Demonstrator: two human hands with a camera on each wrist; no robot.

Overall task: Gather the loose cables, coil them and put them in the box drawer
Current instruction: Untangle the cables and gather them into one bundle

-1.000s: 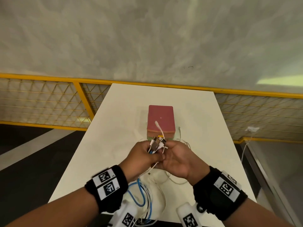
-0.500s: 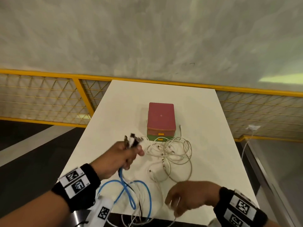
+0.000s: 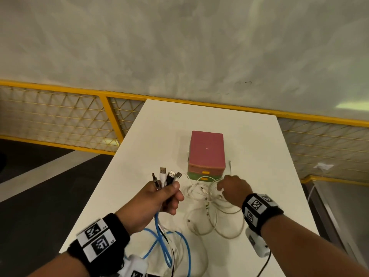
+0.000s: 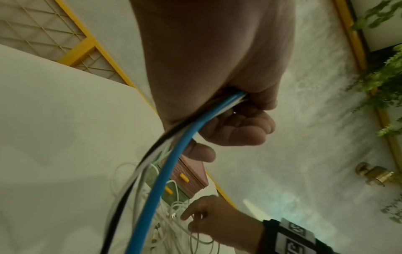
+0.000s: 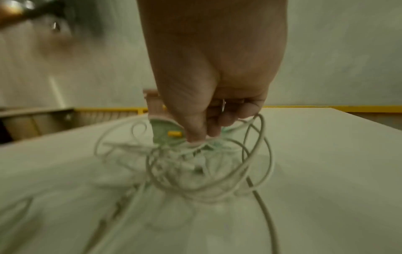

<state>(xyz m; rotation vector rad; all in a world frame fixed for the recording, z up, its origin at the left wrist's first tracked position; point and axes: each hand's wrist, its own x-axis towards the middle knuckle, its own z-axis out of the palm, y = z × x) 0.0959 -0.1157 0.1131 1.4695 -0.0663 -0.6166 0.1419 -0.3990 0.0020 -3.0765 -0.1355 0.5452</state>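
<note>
White table point(image 3: 127, 176): left hand point(image 3: 159, 198) grips blue, black, white cables point(image 3: 166, 179); right hand point(image 3: 233, 188) pinches tangled white cables point(image 3: 207, 208).

A bundle of cables point(image 3: 166, 179), blue, black and white, stands with its USB plugs up at the centre left, trailing to the lower edge. Loose white cables point(image 3: 207, 208) lie tangled at the centre, just below the pink and green box point(image 3: 206, 152), whose drawers are closed.

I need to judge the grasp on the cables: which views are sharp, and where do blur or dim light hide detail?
Head view: sharp, evenly lit; plug ends above the left hand read clearly. Left wrist view: dim, greenish, palm close and soft, blue cable distinct. Right wrist view: motion-blurred; white cables under the right hand smear, so finger contact is unclear.
</note>
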